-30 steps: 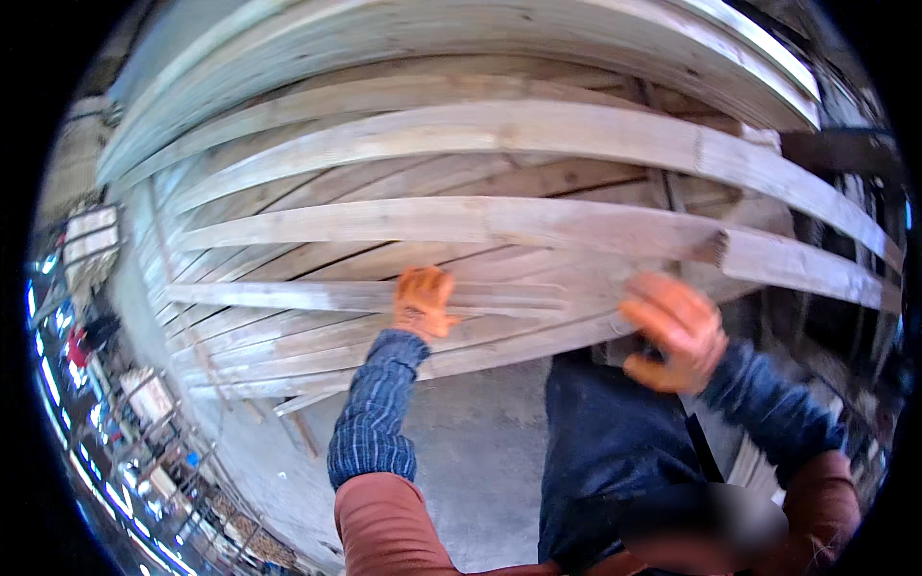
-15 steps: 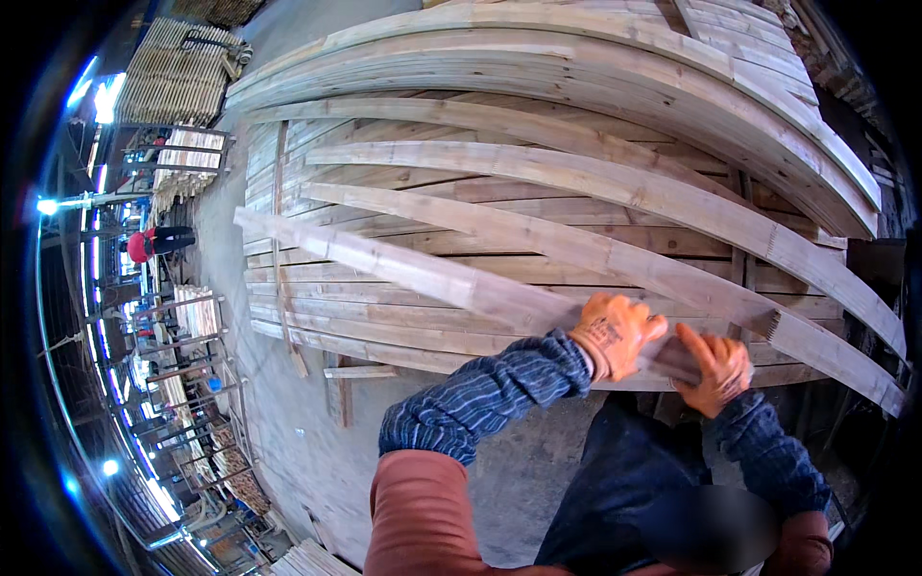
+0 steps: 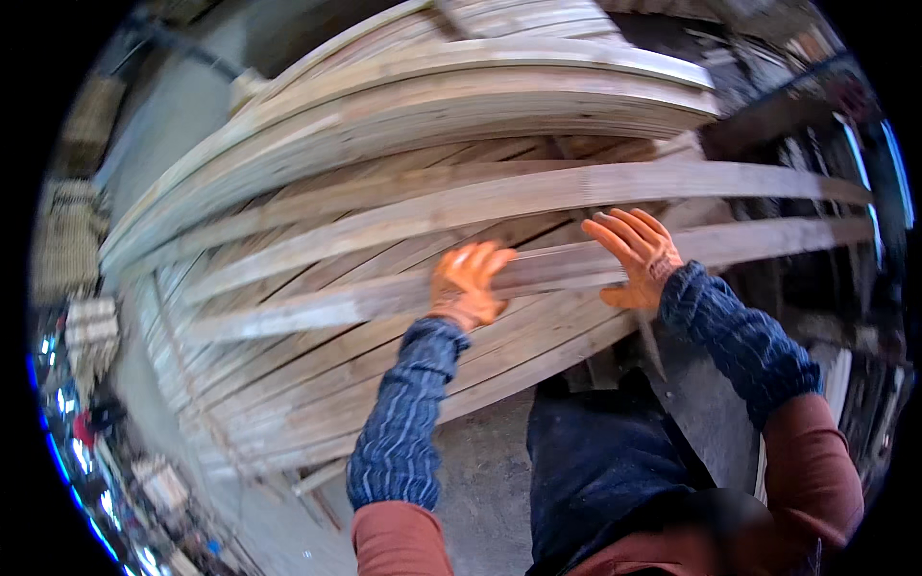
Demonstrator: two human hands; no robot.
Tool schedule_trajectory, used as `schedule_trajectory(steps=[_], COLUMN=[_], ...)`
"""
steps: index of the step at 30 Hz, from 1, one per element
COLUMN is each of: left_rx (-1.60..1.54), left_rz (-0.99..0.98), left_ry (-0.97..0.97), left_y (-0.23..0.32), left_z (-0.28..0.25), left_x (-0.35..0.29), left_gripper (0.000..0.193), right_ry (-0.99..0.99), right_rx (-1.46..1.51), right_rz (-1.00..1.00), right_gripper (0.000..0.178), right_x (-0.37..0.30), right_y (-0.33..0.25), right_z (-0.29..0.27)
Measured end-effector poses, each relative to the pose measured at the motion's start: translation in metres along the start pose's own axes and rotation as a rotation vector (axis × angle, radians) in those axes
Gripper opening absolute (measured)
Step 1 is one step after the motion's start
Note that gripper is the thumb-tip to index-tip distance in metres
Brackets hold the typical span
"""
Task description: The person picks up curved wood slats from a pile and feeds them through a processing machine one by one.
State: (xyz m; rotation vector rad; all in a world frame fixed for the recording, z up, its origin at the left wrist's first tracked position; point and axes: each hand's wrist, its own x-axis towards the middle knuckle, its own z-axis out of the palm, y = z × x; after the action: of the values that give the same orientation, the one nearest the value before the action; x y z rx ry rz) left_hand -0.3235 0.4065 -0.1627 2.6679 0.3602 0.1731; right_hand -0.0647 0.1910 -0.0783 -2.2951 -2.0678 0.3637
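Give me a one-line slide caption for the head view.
Left hand and right hand, both orange-gloved, open over a long board among planks.

Left hand [image 3: 463,286], thumb [image 3: 491,312] apart — right hand [image 3: 645,261], fingers [image 3: 609,239] spread, both forearms [image 3: 399,413] reaching forward

The left grip [image 3: 466,283] hides part of the nearest loose board [image 3: 336,305], blur obscuring any contact. Beyond the left edge of the plank layer [image 3: 317,384], a person in red [image 3: 84,429] is tiny and smeared. The frame crops the reddish left sleeve [image 3: 399,540].
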Motion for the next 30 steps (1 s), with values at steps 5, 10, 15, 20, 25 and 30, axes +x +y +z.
schedule_trajectory(steps=[5,10,15,20,25,30], left_rx=[-0.153,-0.146,-0.090,-0.140,-0.141,-0.146], left_rz=[-0.043,-0.056,-0.068,-0.082,-0.081,-0.123], left_ry=[-0.066,-0.098,-0.103,-0.102,-0.082,-0.148], left_y=[-0.011,-0.006,-0.003,-0.002,0.001,0.000], left_z=[0.014,0.006,0.005,0.005,0.006,0.007], left_x=[0.003,0.005,0.005,0.008,0.011,0.011], left_gripper=[0.072,0.073,0.075,0.072,0.069,0.071], right_ry=[-0.176,-0.223,-0.240,-0.213,-0.192,-0.255], right_rx=[-0.091,-0.027,-0.095,-0.009,-0.022,-0.055], right_rz=[0.200,0.170,0.155,0.104,0.081,0.083], right_gripper=[0.105,0.098,0.092,0.092,0.095,0.095], right_x=[-0.057,-0.059,-0.054,-0.053,-0.055,-0.051], right_y=[0.083,0.094,0.090,0.094,0.098,0.098], right_z=[0.020,0.005,0.003,0.004,0.007,0.009])
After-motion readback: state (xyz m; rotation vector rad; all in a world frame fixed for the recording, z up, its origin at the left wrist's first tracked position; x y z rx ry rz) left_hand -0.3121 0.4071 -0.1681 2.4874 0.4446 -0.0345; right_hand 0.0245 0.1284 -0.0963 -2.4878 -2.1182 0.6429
